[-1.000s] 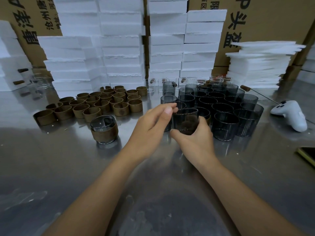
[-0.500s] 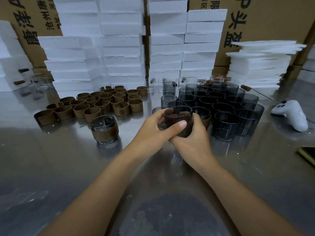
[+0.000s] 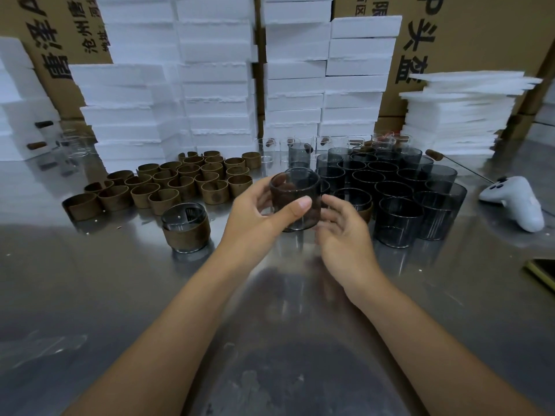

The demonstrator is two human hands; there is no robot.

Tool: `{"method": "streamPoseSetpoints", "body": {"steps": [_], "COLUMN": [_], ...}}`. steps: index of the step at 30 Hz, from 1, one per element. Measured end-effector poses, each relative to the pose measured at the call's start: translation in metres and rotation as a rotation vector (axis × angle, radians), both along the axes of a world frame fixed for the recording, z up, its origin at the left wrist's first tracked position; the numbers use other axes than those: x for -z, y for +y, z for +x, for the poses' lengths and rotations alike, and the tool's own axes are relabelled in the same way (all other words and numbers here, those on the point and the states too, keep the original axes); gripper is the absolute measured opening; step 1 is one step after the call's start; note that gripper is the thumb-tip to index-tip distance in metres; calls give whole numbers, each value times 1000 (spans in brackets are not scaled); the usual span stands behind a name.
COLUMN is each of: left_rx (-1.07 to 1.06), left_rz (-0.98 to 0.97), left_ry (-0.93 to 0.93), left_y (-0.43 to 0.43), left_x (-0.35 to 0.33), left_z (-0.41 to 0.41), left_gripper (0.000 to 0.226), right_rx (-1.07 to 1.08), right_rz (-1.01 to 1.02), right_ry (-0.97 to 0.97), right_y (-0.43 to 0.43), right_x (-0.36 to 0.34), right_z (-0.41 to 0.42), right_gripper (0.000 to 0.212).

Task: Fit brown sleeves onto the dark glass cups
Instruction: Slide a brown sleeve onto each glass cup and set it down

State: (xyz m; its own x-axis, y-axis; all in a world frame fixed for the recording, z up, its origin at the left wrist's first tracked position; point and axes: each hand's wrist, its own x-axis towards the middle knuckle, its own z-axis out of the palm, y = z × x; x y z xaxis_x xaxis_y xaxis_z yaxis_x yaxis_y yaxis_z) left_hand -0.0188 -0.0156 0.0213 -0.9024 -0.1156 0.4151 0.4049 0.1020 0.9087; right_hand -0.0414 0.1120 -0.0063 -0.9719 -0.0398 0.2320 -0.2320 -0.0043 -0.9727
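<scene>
My left hand grips a dark glass cup above the table, thumb across its front and fingers behind. My right hand hovers just right of the cup with relaxed, spread fingers, and I cannot tell whether its fingertips touch the glass. A cup fitted with a brown sleeve stands to the left. Behind it lie several loose brown sleeves. Several bare dark glass cups crowd the right side.
The work surface is a shiny metal table. White foam blocks and cardboard boxes stand stacked along the back. A white game controller lies at the right, with a flat object at the right edge.
The cup was lifted out of the group and has moved left and up. My left hand took hold of it while my right hand let go and opened.
</scene>
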Motion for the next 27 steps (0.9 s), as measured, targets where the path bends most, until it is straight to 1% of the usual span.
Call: {"method": "streamPoseSetpoints", "body": {"steps": [2, 4, 7, 11, 18, 22, 27], "left_rx": [-13, -17, -12, 7, 22, 38, 77], "left_rz": [-11, -33, -82, -128, -112, -75, -64], "left_ry": [12, 11, -12, -6, 12, 8, 33], "left_y": [0, 2, 5, 12, 16, 16, 18], "left_x": [0, 2, 5, 11, 14, 13, 11], "left_z": [0, 1, 0, 0, 1, 0, 2], "left_gripper": [34, 42, 49, 47, 47, 52, 48], "right_rx": [36, 22, -40, -110, -133, -207, -316], "right_rz": [-158, -322, -442, -491, -595, -601, -619], "right_ry": [-111, -226, -322, -392, -470, -509, -529], "right_y": [3, 7, 11, 11, 10, 6, 5], "right_x": [-4, -7, -8, -9, -14, -17, -18], "right_z": [-3, -5, -5, -4, 0, 3, 4], "right_gripper": [32, 21, 16, 21, 26, 40, 50]}}
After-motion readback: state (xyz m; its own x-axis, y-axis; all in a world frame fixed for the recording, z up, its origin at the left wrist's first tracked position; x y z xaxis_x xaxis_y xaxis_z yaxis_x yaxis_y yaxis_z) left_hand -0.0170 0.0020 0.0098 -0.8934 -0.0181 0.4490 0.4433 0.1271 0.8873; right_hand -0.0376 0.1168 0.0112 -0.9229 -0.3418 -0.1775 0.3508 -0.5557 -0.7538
